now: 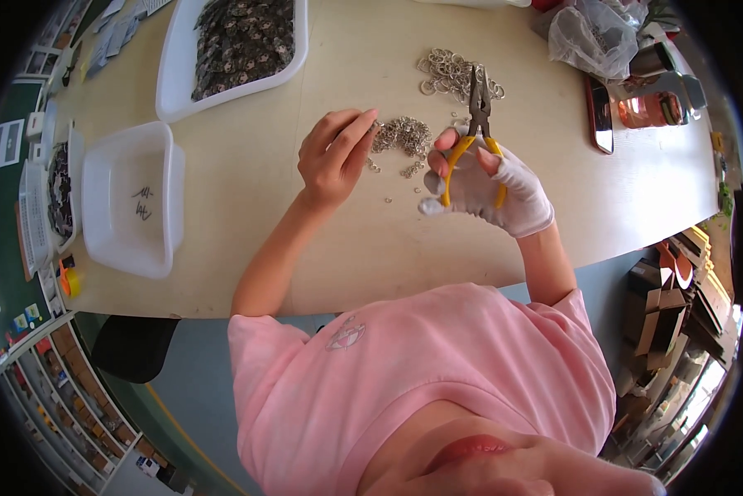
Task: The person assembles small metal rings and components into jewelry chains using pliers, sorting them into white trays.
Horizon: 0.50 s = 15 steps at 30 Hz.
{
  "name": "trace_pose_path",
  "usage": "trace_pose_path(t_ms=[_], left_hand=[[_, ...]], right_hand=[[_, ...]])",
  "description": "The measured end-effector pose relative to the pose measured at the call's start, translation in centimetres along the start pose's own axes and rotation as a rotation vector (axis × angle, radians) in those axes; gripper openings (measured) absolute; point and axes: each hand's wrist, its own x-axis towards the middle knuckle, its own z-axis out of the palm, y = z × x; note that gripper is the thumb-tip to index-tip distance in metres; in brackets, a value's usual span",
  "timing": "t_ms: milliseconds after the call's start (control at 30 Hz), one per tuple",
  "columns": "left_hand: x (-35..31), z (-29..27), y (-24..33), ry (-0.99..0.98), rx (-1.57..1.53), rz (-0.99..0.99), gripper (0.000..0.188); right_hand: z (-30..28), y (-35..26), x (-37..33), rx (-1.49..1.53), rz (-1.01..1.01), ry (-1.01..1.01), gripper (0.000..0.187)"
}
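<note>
In the head view, the right hand [512, 186], in a white glove with some bare fingertips, curls partly around the spread yellow handles of the pliers [480, 107]. The pliers point away from the body, over the table [371, 248], and their tips show against the big rings [447, 73]. The bare left hand [332, 157] has its fingers bent close together, just beside the pile of small rings [404, 134]; I cannot tell if it pinches one. To do this well, I think the pliers should squeeze softly, with the fingertips kept away from their tips, and just one small ring picked up each time. The near table edge runs under the arms, and loose rings could roll there. The hands have good room between the white tub [131, 244] on the left and the phone [600, 116] on the right.
</note>
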Motion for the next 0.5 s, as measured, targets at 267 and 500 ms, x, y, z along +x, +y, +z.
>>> trace_pose_path(t_ms=[267, 500], left_hand=[[0.2, 0.0, 0.4, -0.013, -0.017, 0.019, 0.03], [0.2, 0.0, 0.2, -0.008, -0.034, 0.041, 0.028]], right_hand=[[0.2, 0.9, 2.8, -2.1, -0.676, 0.434, 0.054], [-0.2, 1.5, 2.9, -2.156, -0.669, 0.457, 0.049]])
